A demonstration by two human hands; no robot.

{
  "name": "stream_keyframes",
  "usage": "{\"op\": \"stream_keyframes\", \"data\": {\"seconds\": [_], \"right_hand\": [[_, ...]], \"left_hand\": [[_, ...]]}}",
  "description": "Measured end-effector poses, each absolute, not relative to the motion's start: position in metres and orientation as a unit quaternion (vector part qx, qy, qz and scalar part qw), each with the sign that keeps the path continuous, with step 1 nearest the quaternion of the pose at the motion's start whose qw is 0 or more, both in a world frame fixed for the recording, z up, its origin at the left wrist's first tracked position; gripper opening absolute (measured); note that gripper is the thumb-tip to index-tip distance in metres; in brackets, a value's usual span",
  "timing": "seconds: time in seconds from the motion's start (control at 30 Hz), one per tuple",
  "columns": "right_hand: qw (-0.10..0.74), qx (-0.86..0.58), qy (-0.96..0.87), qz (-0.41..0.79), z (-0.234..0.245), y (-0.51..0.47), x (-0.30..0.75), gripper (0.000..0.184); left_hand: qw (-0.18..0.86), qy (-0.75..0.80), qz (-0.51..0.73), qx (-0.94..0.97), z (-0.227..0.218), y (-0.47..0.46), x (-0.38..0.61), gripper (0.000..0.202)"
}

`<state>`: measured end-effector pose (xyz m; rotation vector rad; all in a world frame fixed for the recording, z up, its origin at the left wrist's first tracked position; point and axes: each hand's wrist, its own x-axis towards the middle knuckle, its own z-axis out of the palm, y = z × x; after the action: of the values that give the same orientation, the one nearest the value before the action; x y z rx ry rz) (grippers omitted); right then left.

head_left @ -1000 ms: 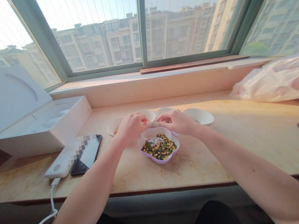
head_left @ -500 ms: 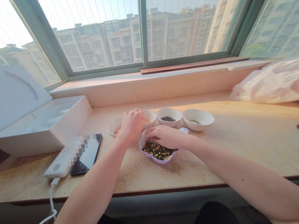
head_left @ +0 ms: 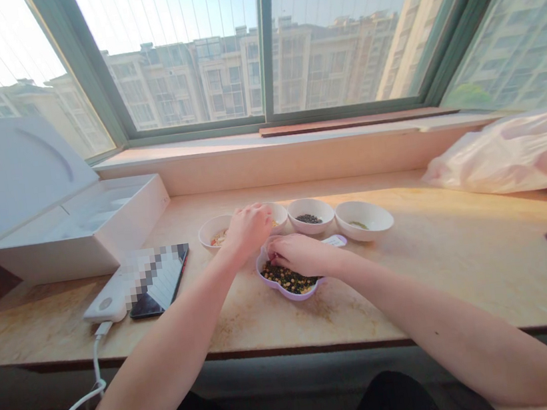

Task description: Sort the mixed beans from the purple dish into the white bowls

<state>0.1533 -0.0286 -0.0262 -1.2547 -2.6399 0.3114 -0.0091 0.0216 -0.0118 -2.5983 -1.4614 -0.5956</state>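
Note:
A purple-rimmed, flower-shaped bowl (head_left: pixel 289 290) with a handle holds a mix of dark and yellowish beans. My right hand (head_left: pixel 296 254) reaches into its far side, fingers bent together at the beans; anything in the fingertips is hidden. Over the second white bowl (head_left: pixel 281 214) from the left is my left hand (head_left: pixel 252 224), its fingers curled down and closed, their tips mostly out of sight. Pale and reddish bits lie in the leftmost white bowl (head_left: pixel 207 235), partly behind my left hand. Black beans fill the bottom of a third white bowl (head_left: pixel 312 220).
A fourth white bowl (head_left: pixel 371 222) on the right contains a few green beans. On the left lie a phone (head_left: pixel 163 287), a white power bank (head_left: pixel 107 301) with a cable, and an open white box (head_left: pixel 78 251). A plastic bag (head_left: pixel 509 154) rests at the back right.
My left hand has shifted slightly right over the second bowl, uncovering more of the leftmost one. My right hand stays in the flower-shaped bowl, its fingers drawn in more. The view has tilted slightly.

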Motion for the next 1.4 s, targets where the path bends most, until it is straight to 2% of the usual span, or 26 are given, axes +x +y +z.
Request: {"op": "stream_keyframes", "data": {"seconds": [0.33,0.57,0.77,1.1,1.3,1.4], "right_hand": [[0.117,-0.424,-0.89,0.121,-0.022,-0.033,0.158,0.017],[0.086,-0.422,-0.9,0.062,-0.018,-0.018,0.177,0.034],[0.096,-0.402,-0.907,0.076,-0.023,-0.021,0.173,0.026],[0.101,-0.417,-0.899,0.088,-0.021,-0.031,0.17,0.028],[0.198,-0.393,-0.881,0.171,-0.016,-0.03,0.174,0.018],[0.254,-0.396,-0.835,0.284,-0.016,-0.022,0.183,0.009]], "left_hand": [[0.047,-0.463,-0.191,-0.864,-0.011,0.02,-0.008,0.028],[0.031,-0.465,-0.196,-0.863,-0.01,0.019,-0.01,0.028],[0.02,-0.459,-0.204,-0.865,-0.008,0.015,-0.013,0.03],[-0.013,-0.454,-0.208,-0.866,-0.004,0.005,-0.011,0.028],[-0.044,-0.478,-0.265,-0.836,-0.008,0.009,-0.014,0.026],[-0.062,-0.451,-0.328,-0.828,-0.01,0.007,-0.011,0.023]]}}
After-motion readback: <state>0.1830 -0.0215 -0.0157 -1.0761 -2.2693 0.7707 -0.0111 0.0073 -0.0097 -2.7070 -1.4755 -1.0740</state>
